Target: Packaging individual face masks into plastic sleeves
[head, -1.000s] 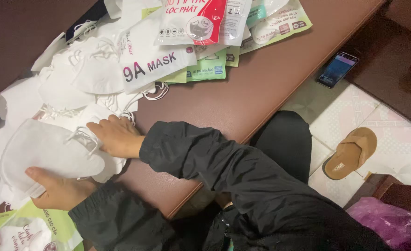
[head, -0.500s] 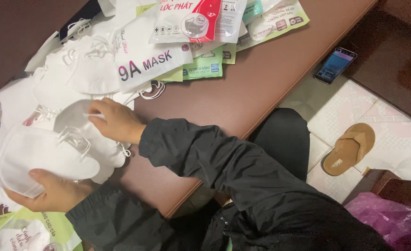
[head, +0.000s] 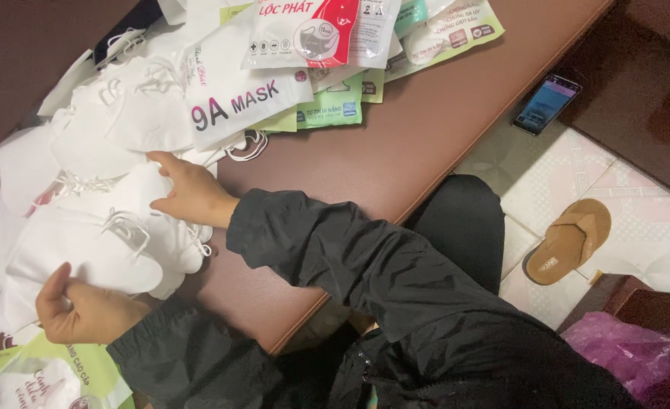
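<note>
Your left hand (head: 85,307) pinches the edge of a stack of white face masks (head: 85,250) near the brown table's (head: 395,151) front edge. Your right hand (head: 191,193), fingers spread flat, has slid from the stack up onto a loose mask (head: 134,185) in the pile behind, nearer the printed packets (head: 236,95). A sandal (head: 570,238) and phone (head: 547,102) lie on the floor.

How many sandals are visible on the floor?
1. A brown sandal lies on the tiled floor, right of the table, below the phone. A second may be hidden.
</note>
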